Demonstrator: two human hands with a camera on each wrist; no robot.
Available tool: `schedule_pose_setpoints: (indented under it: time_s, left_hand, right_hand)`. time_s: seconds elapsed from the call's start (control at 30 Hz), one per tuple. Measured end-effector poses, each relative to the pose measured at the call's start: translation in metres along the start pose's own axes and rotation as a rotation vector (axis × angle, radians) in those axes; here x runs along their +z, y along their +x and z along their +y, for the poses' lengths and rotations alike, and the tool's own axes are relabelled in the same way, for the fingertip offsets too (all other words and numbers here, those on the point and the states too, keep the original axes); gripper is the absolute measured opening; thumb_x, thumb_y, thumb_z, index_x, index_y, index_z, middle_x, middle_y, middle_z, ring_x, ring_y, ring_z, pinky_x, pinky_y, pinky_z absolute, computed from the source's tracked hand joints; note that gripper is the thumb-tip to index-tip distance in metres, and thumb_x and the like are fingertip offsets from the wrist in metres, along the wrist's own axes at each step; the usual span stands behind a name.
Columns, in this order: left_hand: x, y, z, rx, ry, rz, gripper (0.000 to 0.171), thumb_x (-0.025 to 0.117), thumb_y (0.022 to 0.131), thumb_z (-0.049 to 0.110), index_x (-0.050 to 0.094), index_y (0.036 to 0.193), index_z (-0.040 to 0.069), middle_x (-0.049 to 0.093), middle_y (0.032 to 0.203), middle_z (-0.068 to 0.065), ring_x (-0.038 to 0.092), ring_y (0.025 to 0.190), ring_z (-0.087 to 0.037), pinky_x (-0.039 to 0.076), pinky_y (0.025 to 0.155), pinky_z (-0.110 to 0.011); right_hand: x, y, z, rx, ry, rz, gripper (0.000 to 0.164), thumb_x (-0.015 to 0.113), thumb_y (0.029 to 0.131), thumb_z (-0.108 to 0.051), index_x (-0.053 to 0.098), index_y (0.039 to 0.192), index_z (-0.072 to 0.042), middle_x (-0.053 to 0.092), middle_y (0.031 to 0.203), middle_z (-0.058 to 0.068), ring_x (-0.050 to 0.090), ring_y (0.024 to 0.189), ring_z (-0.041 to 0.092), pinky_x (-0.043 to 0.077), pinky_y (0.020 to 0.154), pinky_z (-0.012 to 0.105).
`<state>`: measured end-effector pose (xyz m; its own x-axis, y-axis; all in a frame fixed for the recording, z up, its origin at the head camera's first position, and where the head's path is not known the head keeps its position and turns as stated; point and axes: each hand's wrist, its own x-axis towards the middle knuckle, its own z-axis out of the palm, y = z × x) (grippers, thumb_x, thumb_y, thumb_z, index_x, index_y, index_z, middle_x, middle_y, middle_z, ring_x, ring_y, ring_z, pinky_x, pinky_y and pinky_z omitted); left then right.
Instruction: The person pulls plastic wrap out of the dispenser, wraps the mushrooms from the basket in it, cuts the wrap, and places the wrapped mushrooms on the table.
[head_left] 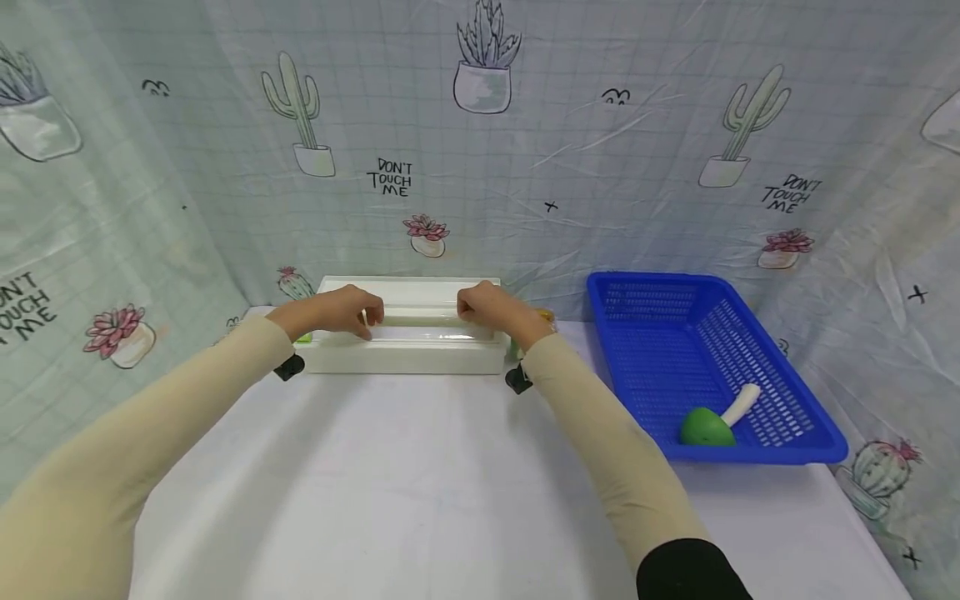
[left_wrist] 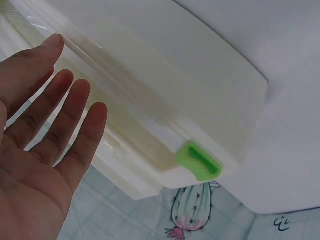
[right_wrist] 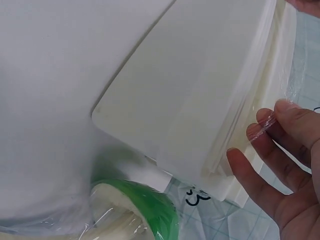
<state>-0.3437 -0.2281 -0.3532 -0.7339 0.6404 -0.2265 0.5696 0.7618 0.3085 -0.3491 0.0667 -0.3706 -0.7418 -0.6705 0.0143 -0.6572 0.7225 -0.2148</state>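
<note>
A white cling film dispenser [head_left: 405,360] lies lengthwise at the back of the table, its lid raised behind. Clear cling film [right_wrist: 262,131] shows as a thin, shiny sheet along its opening. My right hand [head_left: 495,310] pinches the film's edge between thumb and fingertips near the dispenser's right end. Over the left part of the opening, my left hand [head_left: 341,310] holds the film between thumb and index finger, the other fingers loosely extended in the left wrist view. A bright green slider [left_wrist: 200,161] sits at the dispenser's left end.
A blue plastic basket [head_left: 652,367] stands to the right, holding a green-capped object with a white stem [head_left: 708,427]. Beside the dispenser's right end is a green-banded, plastic-wrapped item [right_wrist: 167,210]. A patterned curtain [head_left: 480,167] hangs behind the white-covered table [head_left: 405,492].
</note>
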Motion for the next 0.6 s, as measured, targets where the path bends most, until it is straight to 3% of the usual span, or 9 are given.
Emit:
schedule_pose_setpoints:
  time_s: [0.23,0.43,0.6]
  left_hand:
    - [-0.001,-0.018,-0.010,0.020,0.013,0.025,0.001,0.070,0.094,0.003,0.069,0.093,0.003,0.070,0.091,-0.004,0.064,0.087,-0.020,0.055,0.079,-0.039]
    - [0.003,-0.021,-0.016,0.011,0.017,0.055,0.006,0.065,0.098,0.003,0.068,0.093,0.004,0.071,0.091,-0.004,0.065,0.086,-0.019,0.055,0.075,-0.038]
    - [0.004,-0.021,-0.019,-0.040,-0.044,0.055,0.008,0.057,0.103,0.004,0.061,0.097,0.003,0.070,0.094,-0.007,0.066,0.087,-0.019,0.055,0.077,-0.039]
  right_hand:
    - [-0.002,-0.002,0.001,-0.012,0.017,0.022,0.012,0.060,0.104,-0.011,0.069,0.098,-0.006,0.071,0.096,0.007,0.057,0.080,0.015,0.050,0.075,0.027]
    - [0.001,-0.004,0.005,-0.025,0.043,0.041,0.010,0.066,0.100,-0.011,0.073,0.103,-0.006,0.074,0.100,0.007,0.067,0.090,0.018,0.054,0.082,0.028]
    - [0.002,-0.005,0.007,-0.001,0.124,-0.022,0.018,0.071,0.096,-0.009,0.072,0.114,-0.005,0.072,0.103,0.008,0.066,0.096,0.020,0.054,0.086,0.029]
